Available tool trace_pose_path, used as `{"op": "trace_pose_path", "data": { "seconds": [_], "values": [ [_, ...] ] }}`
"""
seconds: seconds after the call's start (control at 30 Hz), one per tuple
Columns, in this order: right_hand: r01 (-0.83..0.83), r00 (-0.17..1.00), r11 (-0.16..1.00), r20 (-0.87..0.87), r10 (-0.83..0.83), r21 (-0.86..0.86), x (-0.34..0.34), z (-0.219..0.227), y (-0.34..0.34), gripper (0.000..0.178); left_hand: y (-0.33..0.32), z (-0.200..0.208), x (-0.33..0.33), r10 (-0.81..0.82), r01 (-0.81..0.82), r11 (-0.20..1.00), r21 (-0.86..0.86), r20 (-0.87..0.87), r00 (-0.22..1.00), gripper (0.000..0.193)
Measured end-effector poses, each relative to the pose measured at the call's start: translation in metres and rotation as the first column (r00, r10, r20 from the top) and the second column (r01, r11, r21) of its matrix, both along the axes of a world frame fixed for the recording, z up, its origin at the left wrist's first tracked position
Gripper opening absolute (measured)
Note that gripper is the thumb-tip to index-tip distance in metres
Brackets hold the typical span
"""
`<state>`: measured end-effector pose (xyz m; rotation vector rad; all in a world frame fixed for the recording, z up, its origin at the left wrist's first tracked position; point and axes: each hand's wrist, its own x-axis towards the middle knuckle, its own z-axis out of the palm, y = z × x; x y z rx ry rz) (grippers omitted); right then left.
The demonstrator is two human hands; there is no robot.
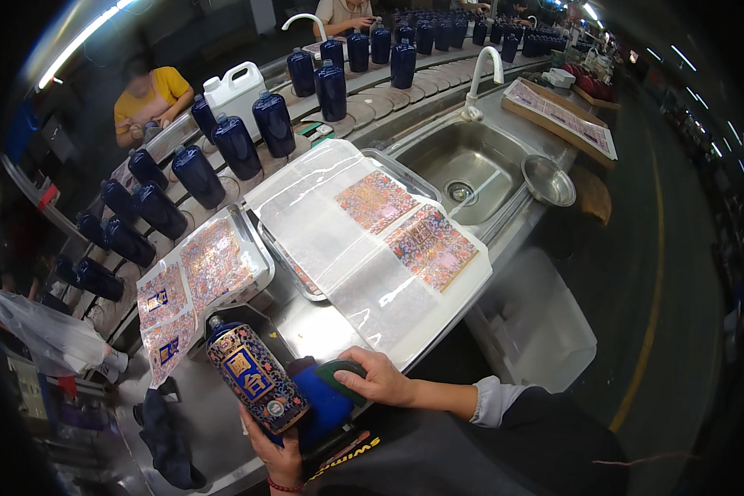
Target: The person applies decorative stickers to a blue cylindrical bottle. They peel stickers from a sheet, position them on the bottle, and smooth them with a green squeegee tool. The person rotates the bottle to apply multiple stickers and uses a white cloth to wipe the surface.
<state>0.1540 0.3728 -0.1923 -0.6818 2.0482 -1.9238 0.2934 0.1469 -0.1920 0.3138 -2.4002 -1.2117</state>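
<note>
Patterned btl (252, 372): smooth, v. glossy. Plain blue btls (236, 147): same hi-gloss. Printed sheets (434, 248): shiny, film-like, glare in strips. Counter (293, 328): bare metal, smooth, semi-gloss. Sink (426, 155) + bowl (547, 179): metal, shiny. Jug (234, 88): white plastic, smooth. Bin (547, 326): translucent plastic. Bag (45, 329): thin clear plastic, crinkly. Dark cloth (164, 436): matt. Green pad (331, 374): matt, prob. rubber/plastic, partly hidden.
</note>
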Motion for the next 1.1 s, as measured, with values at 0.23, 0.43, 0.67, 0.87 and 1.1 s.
{"op": "trace_pose_path", "data": {
  "seconds": [0.23,0.43,0.67,0.87,1.1],
  "values": [
    [-0.113,0.993,0.992,-0.048,0.111,-0.049,0.002,0.002,0.022,0.026,0.0,-0.012,0.005,0.015,-0.013,0.999,0.032,-0.047,0.999,0.088],
    [-0.163,0.977,0.984,-0.151,0.151,-0.072,-0.002,-0.01,0.023,0.023,-0.002,-0.021,0.011,0.036,-0.029,0.991,0.132,-0.05,0.998,0.086],
    [-0.214,0.97,0.963,-0.155,0.19,-0.161,-0.01,-0.012,0.022,0.024,0.008,-0.02,0.007,0.088,-0.056,0.947,0.316,-0.089,0.992,0.083],
    [-0.282,0.959,0.937,-0.05,0.277,-0.205,-0.013,-0.011,0.028,0.024,0.014,-0.011,0.001,0.075,-0.054,0.98,0.193,-0.101,0.992,0.078],
    [-0.337,0.941,0.93,-0.015,0.338,-0.147,-0.016,-0.011,0.028,0.028,0.021,-0.008,-0.005,0.073,-0.038,0.976,0.214,-0.158,0.985,0.06]
  ]
}}
